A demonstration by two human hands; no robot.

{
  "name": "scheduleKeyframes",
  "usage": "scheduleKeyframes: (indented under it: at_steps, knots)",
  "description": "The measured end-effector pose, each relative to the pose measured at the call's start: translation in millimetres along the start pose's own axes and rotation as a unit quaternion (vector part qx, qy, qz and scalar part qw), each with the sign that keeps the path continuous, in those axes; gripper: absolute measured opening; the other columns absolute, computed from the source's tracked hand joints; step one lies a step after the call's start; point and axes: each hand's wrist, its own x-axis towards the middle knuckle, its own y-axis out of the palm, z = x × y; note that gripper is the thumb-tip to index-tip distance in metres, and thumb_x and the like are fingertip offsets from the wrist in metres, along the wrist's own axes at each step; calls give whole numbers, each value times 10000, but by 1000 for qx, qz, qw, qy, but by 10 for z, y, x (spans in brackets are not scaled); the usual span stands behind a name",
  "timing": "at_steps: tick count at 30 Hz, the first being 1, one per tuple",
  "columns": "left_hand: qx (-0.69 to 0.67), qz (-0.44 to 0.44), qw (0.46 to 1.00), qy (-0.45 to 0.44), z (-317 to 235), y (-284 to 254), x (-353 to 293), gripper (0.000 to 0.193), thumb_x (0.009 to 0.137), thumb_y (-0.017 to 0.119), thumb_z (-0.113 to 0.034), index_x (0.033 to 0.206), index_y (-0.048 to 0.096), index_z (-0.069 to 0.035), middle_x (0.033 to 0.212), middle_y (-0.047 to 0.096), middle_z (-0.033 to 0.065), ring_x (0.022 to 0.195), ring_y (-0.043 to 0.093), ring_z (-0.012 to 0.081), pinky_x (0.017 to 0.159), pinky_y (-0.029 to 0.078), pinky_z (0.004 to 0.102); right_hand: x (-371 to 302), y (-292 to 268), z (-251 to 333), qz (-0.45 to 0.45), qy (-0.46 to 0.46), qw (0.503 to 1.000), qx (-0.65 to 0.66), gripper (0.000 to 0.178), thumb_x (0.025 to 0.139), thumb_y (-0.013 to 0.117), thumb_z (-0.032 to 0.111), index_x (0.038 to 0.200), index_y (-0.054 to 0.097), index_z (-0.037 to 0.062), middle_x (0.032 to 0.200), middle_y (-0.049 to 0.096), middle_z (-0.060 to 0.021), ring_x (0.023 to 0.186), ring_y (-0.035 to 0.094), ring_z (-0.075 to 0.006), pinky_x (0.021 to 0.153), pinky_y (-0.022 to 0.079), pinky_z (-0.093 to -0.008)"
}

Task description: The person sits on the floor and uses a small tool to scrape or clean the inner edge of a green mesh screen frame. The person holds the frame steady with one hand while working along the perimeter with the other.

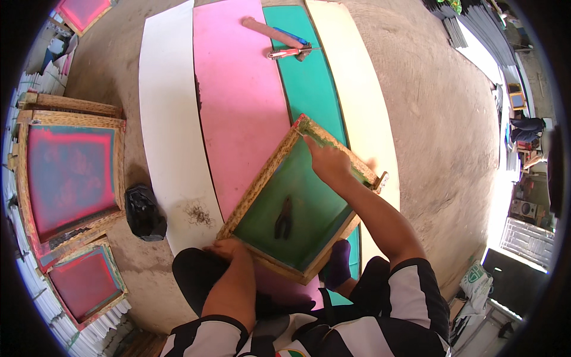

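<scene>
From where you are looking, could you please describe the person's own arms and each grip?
The left sleeve and right sleeve are short, with broad black and white sections and black cuffs. Below them the forearms are bare. The left grip and right grip are hands without visible gloves.

The short-sleeved shirt (361, 338) has black and white stripes.

Saw a brown floor (440, 119) bearing a black plastic bag (144, 212) and, side by side, a white panel (169, 89), pink panel (238, 89), green panel (318, 98) and cream panel (352, 59). Noted dark strands (199, 214) on white; across pink and green, a hammer (267, 30) and screwdriver (285, 53).
</scene>
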Motion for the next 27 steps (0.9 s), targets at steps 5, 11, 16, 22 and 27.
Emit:
scheduleKeyframes:
  at_steps: [5,11,16,22,27]
  knots:
    - [-99,35,994,-17,-195,-552,-241,555,1062,355,-203,1553,315,52,1589,348,285,1457,393,361,1246,248,400,-46,-134,65,15,32,995,97,451,1047,451,270,1498,461,283,924,730,-166,842,728,-395,710,576,-548]
    - [-315,-35,945,-77,-452,-1082,-524,576,1063,353,-217,1562,280,61,1602,324,285,1463,378,379,1246,241,404,-99,-78,101,2,84,987,138,416,1047,478,342,1461,505,310,911,725,-201,875,716,-409,773,556,-562]
    - [-300,-16,951,-80,-437,-1115,-487,571,1064,346,-200,1562,271,69,1603,308,298,1477,349,381,1257,217,398,-95,-74,145,6,82,989,123,433,1044,477,319,1476,488,304,923,729,-192,878,718,-400,767,561,-554]
    - [-33,11,999,-1,-136,-535,-184,556,1062,349,-170,1549,281,90,1595,317,303,1475,350,377,1260,210,397,-11,-140,346,24,75,996,49,476,1026,481,246,1502,468,241,961,734,-191,892,722,-388,793,563,-551]
    - [42,7,998,38,-163,-358,-312,542,1063,349,-153,1536,297,106,1588,333,301,1467,363,373,1258,219,400,14,284,-69,-69,51,960,268,466,1019,514,251,1484,520,244,976,732,-180,922,716,-386,800,565,-521]
